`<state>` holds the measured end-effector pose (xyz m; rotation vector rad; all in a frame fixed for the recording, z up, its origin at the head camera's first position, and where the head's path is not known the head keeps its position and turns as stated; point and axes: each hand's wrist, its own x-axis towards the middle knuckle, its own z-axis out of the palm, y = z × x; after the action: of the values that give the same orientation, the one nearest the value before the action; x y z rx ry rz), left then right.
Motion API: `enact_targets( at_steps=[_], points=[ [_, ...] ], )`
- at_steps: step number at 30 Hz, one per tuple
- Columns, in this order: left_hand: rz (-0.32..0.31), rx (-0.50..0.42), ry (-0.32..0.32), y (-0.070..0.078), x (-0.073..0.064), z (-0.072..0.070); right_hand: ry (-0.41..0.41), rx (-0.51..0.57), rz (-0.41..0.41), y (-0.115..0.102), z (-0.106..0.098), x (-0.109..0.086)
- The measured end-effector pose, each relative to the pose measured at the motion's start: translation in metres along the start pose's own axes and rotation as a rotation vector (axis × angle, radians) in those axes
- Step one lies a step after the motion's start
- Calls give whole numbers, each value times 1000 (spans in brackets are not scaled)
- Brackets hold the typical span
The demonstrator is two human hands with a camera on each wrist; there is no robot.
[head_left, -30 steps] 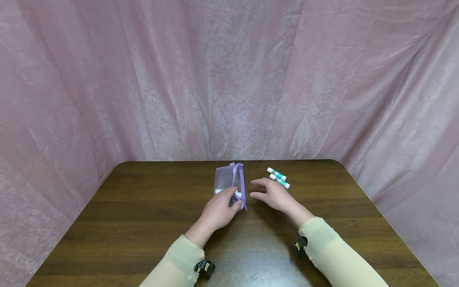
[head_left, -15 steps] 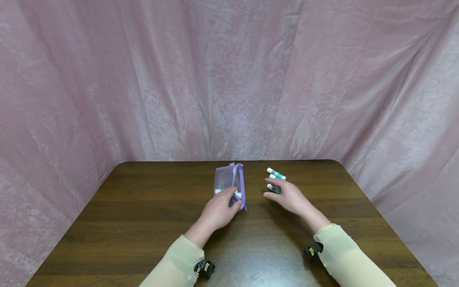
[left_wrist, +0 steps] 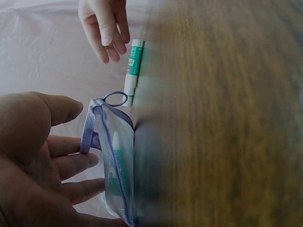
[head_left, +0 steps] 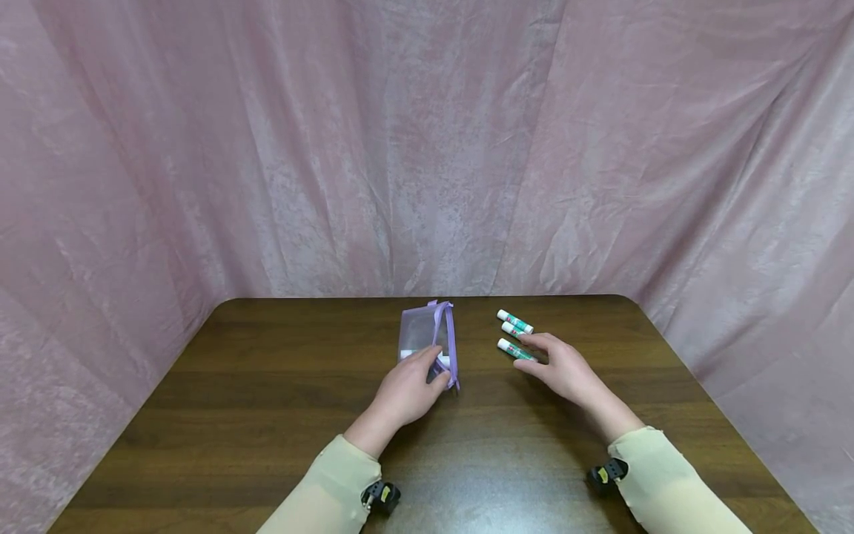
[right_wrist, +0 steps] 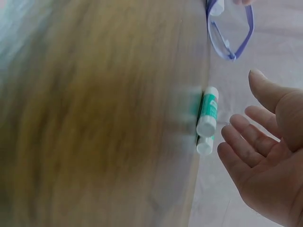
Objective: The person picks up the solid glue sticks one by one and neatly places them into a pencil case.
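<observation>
A translucent mesh zip pouch (head_left: pixel 419 326) with purple edging lies on the table, its zipped mouth gaping toward the right. Through the mesh shows a green and white glue stick (left_wrist: pixel 120 170). My left hand (head_left: pixel 405 389) rests at the pouch's near end, fingers against its side and thumb apart from it in the left wrist view. To the right, three glue sticks lie on the wood: a far one (head_left: pixel 515 321), a middle one (head_left: pixel 511 330) and a nearer one (head_left: pixel 514 349). Over the nearer two hovers my right hand (head_left: pixel 563 367), fingers spread and holding nothing.
The brown wooden table (head_left: pixel 267 393) has rounded far corners. Behind it hangs a pink velvet curtain (head_left: pixel 427 148). Small black cameras are strapped at the left wrist (head_left: pixel 381 497) and the right wrist (head_left: pixel 607 475).
My right hand has moved rightward from beside the pouch to the glue sticks. A third glue stick has come into sight on the table beneath it. The left hand and pouch stay put.
</observation>
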<state>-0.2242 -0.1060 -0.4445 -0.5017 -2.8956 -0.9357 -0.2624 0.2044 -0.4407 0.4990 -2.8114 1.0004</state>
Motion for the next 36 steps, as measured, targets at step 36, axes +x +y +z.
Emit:
enact_targets(
  at_steps=[36],
  points=[
    [-1,-2,1,-1,2,1,-89,-4,121,28,-12,-3]
  ],
)
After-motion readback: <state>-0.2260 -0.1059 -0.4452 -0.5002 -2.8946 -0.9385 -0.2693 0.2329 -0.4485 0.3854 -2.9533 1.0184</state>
